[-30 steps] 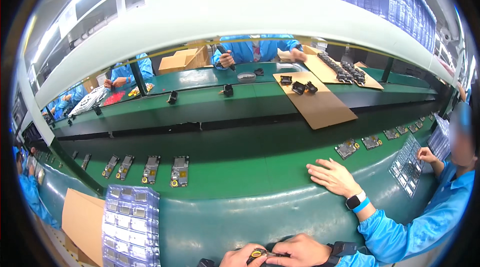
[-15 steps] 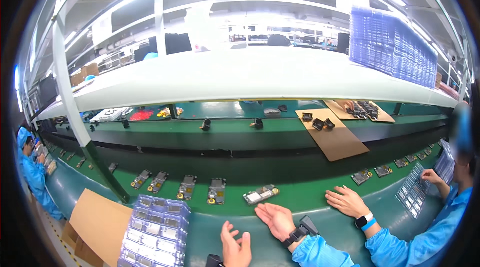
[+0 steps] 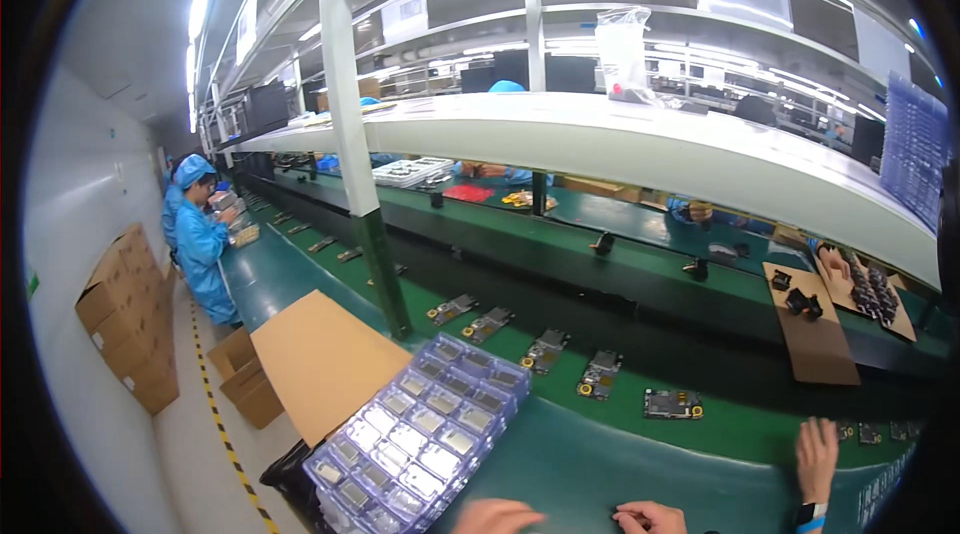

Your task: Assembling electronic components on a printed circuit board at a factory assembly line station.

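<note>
My left hand (image 3: 498,517) is at the lower edge, smeared by motion and partly cut off, beside a stack of clear plastic trays (image 3: 420,434) whose pockets hold silvery flat parts. To its right, my right hand (image 3: 652,517) has its fingers curled together over the green bench; whatever they may hold is hidden. The nearest circuit board (image 3: 673,404), dark with a yellow round part at one end, lies on the green belt (image 3: 560,404) beyond my right hand, untouched. Several similar boards lie in a row up the belt to the left.
A co-worker's hand (image 3: 817,459) rests over the belt at right. Brown cardboard (image 3: 325,359) lies beside the trays. A post (image 3: 360,164) rises behind it. Black parts lie on a cardboard sheet (image 3: 820,344). Another person in blue (image 3: 203,244) works far left; cartons (image 3: 135,324) line the wall.
The view has swung left. Both my hands have drawn back toward the lower edge, and my right fingers have curled. The nearest board now shows a dark face where a silvery area showed.
</note>
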